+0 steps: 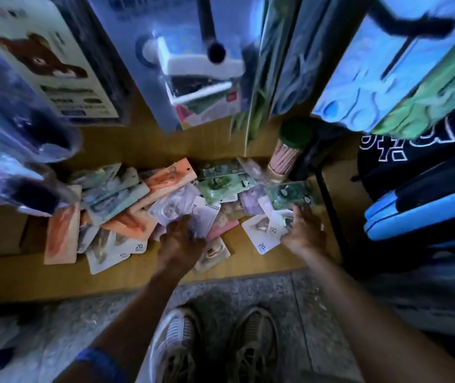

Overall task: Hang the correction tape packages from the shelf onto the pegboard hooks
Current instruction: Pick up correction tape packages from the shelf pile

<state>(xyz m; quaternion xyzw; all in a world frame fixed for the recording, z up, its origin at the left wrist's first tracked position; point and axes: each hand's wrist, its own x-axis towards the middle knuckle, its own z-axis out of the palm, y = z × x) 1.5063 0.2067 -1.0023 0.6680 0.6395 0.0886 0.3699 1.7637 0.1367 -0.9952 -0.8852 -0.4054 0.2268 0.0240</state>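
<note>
1. Wooden shelf (248,265): low and flat, seen from above in my feed, bearing the stock.
2. Correction tape packages (143,205): loose overlapping heap across the shelf, in orange, green, lilac and white cards.
3. Hanging packs (193,64): blurred, suspended above the heap.
4. Left hand (182,241): down on the heap's middle, on lilac packs; I cannot tell its finger state.
5. Right hand (302,228): at the heap's right edge, fingers spread over white and green packs.
6. Green-capped tube (287,154): upright behind the heap.
</note>
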